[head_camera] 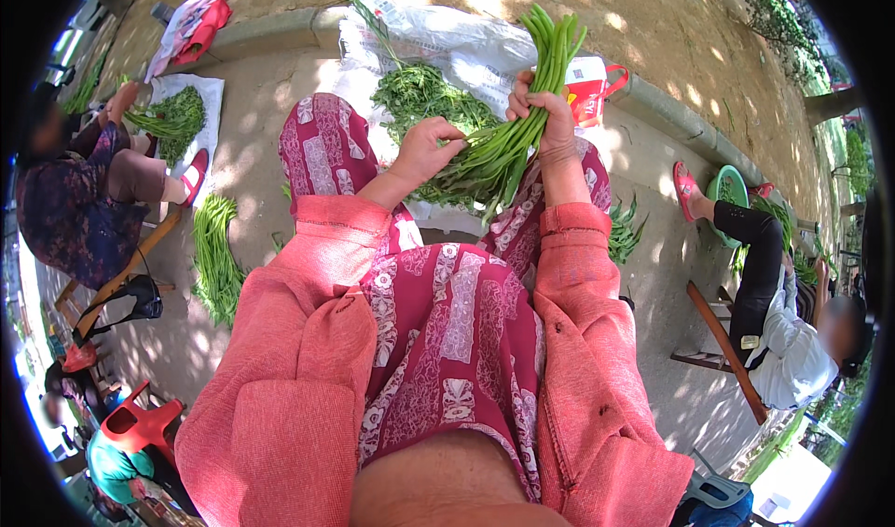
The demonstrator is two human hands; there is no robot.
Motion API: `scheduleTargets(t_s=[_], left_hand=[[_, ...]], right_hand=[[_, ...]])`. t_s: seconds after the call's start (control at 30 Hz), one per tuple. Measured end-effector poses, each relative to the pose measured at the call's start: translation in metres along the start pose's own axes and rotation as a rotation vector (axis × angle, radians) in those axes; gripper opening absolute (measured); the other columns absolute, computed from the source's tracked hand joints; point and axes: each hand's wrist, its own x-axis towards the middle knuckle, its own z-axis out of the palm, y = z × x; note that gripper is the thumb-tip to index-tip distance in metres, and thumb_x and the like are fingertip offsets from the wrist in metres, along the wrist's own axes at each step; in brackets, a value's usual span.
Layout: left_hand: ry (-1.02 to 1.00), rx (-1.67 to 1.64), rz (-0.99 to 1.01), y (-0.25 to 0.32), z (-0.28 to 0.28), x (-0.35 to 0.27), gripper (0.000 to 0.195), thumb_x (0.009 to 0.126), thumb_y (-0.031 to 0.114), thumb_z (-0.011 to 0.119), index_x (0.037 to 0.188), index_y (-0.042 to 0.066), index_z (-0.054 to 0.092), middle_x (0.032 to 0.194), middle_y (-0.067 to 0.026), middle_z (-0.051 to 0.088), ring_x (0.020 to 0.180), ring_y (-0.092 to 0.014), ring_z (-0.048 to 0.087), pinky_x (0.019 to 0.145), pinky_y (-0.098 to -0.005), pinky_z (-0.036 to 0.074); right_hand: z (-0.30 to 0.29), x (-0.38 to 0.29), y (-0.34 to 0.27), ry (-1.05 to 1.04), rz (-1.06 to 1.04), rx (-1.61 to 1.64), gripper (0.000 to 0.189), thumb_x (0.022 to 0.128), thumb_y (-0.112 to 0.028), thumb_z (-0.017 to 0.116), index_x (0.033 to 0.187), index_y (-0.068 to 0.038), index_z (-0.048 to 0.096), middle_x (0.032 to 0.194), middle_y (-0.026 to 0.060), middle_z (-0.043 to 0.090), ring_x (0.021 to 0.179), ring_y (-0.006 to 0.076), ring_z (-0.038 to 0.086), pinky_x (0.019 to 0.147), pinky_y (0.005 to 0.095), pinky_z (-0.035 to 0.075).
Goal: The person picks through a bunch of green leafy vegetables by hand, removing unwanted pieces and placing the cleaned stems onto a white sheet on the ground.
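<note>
A bundle of long green leafy vegetable stems (538,100) is gripped by my right hand (549,111), stems pointing up and away, leaves hanging down to the left. My left hand (428,151) is at the leafy side of the bundle, thumb and forefinger pinched together at a leaf or thin stem; what lies between the fingertips is too small to tell. Beneath and beyond the hands, a pile of loose green leaves (426,97) lies on a white woven plastic sheet (468,41). A few long thin stems rest at the sheet's far left.
Green stems (215,254) lie on the pavement at left; leaves (624,232) lie right of my knee. A red-and-white bag (589,90) stands by the curb (671,111). People sit on both sides, one near a green basin (727,195). A red plastic stool (140,422) is at lower left.
</note>
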Motion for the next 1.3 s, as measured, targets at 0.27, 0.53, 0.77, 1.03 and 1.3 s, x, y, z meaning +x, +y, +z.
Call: scheduleTargets(t_s=[0.27,0.53,0.77,1.03,1.3], left_hand=[[0.006,0.058,-0.045,0.002,0.002,-0.001,0.012,0.079,0.010,0.063,0.083,0.000,0.064,0.074,-0.0101,0.058,0.069,-0.021,0.057,0.063,-0.0297,0.044],[0.007,-0.110,-0.179,-0.003,0.004,-0.002,0.011,0.080,0.009,0.062,0.085,-0.001,0.064,0.075,-0.0065,0.061,0.068,-0.017,0.058,0.063,-0.0267,0.044],[0.078,-0.634,-0.678,0.000,-0.006,0.003,0.015,0.083,0.015,0.063,0.090,0.001,0.067,0.077,-0.0026,0.064,0.063,-0.009,0.057,0.058,-0.0227,0.047],[0.266,-0.244,-0.497,0.000,-0.010,0.005,0.022,0.072,0.015,0.074,0.086,0.000,0.066,0.072,-0.0033,0.062,0.062,-0.007,0.054,0.057,-0.0213,0.044],[0.146,-0.063,-0.166,0.001,-0.001,0.002,0.016,0.076,0.009,0.068,0.090,0.001,0.064,0.078,-0.0012,0.054,0.065,-0.008,0.051,0.060,-0.0213,0.043]], right_hand=[[0.000,0.001,-0.001,0.029,-0.017,-0.097,0.036,0.065,-0.003,0.051,0.100,0.007,0.047,0.061,0.0062,0.043,0.053,0.0165,0.045,0.056,0.0328,0.046],[-0.003,0.003,0.000,0.038,-0.011,-0.059,0.035,0.066,-0.002,0.050,0.100,0.006,0.048,0.062,0.0061,0.043,0.053,0.0167,0.044,0.055,0.0338,0.045],[-0.012,0.003,-0.002,0.030,-0.019,0.044,0.031,0.068,-0.002,0.048,0.099,0.002,0.051,0.068,0.0045,0.042,0.056,0.0147,0.040,0.058,0.0321,0.041],[-0.017,0.003,-0.006,-0.040,-0.018,0.145,0.030,0.070,-0.003,0.047,0.100,0.000,0.052,0.070,0.0036,0.038,0.057,0.0140,0.038,0.060,0.0315,0.038],[-0.012,0.003,-0.003,-0.030,0.002,0.132,0.033,0.068,-0.002,0.049,0.100,0.003,0.052,0.064,0.0044,0.041,0.055,0.0158,0.040,0.057,0.0334,0.041]])
